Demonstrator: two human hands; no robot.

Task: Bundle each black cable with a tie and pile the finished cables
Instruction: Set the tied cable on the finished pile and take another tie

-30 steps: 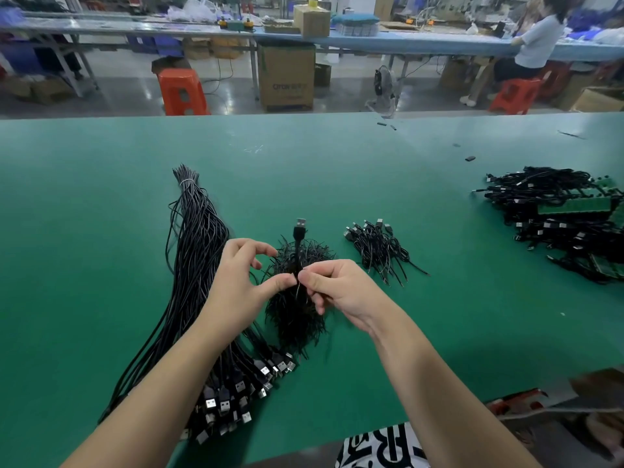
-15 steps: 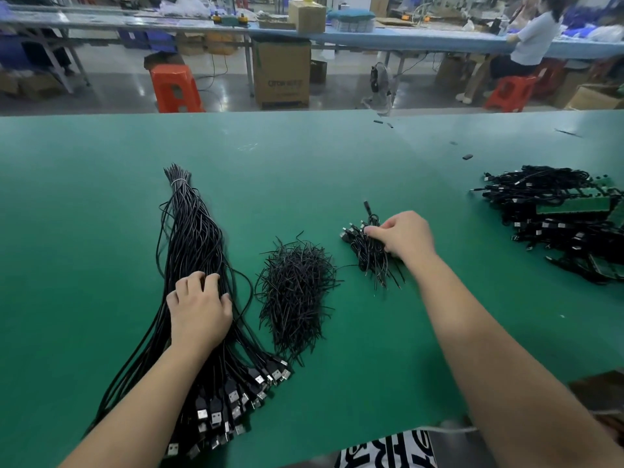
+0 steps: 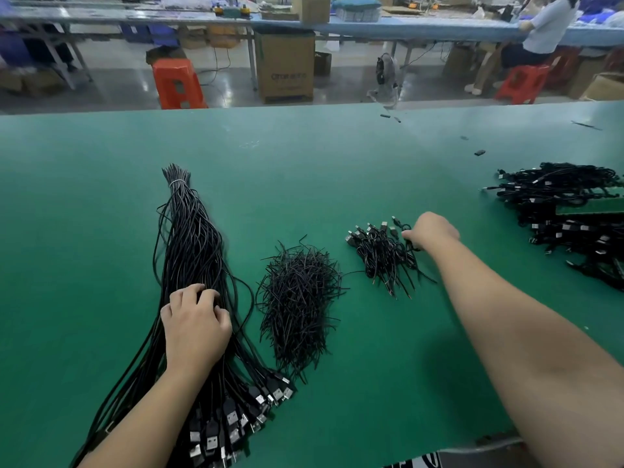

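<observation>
A long bunch of loose black cables [image 3: 192, 238] lies on the green table [image 3: 304, 163] at the left, its USB plugs toward me. My left hand [image 3: 196, 325] rests on its middle, with fingers and thumb curled into the strands. To its right lies a heap of thin black ties [image 3: 297, 298]. Further right is a small pile of finished cables [image 3: 381, 255]. My right hand [image 3: 432, 231] is at that pile's right edge, fingers curled, thumb on a bundled cable there.
A big heap of black cables and green boards [image 3: 567, 211] covers the table's right end. Small dark scraps [image 3: 479, 152] lie near the far edge. Beyond the table stand an orange stool [image 3: 177, 84], a cardboard box [image 3: 285, 67] and a seated person [image 3: 540, 32].
Both hands left the cable they held over the ties. My right hand carried it to the finished pile and has edged right; my left hand dropped onto the loose bunch and curled in.
</observation>
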